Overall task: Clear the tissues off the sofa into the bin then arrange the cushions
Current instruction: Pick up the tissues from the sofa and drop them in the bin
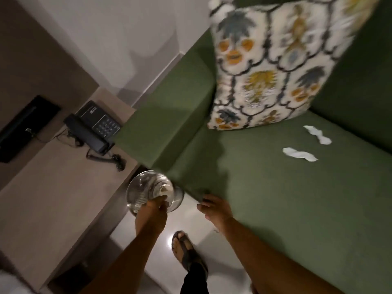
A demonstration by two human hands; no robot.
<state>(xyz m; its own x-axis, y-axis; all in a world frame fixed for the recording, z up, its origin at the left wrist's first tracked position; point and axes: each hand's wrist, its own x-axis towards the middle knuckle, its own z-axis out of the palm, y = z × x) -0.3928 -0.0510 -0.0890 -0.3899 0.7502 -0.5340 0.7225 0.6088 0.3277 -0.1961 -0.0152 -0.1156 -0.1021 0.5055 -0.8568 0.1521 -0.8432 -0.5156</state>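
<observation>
Sofa [275, 209]: green, fills the right half of the view; broad seat, padded armrest at its left end, backrest rising at upper right.
Side table [53, 187]: beige, set just left of the armrest, running down toward the lower left corner.
Cushion [269, 66]: white with blue, orange and yellow plant motifs in a dark lattice; stands upright in the corner of the seat, leaning on the backrest beside the armrest; blurred.
Floor [197, 219]: pale glossy tile, seen in the gap between table and sofa.
Phone [95, 128]: black desk set with keypad, on the table's far end, touching the armrest side; coiled cord trailing toward the table edge.
Bin [152, 189]: shiny metal, round, on the floor at the front corner of the sofa, between table and seat; rim or lid tilted toward the camera, which of the two cannot be told.
Foot [186, 253]: in a dark sandal, on the tile below the bin.
Left hand [153, 211]: fingers closed around the near edge of the bin's top, gripping it.
Right hand [214, 209]: fingers loosely spread, nothing held, resting at the front edge of the seat just right of the bin.
Near tissue [299, 154]: white, crumpled, lying on the seat, well apart from both hands.
Far tissue [318, 134]: white, crumpled, on the seat just beyond the first, below the cushion's right corner.
</observation>
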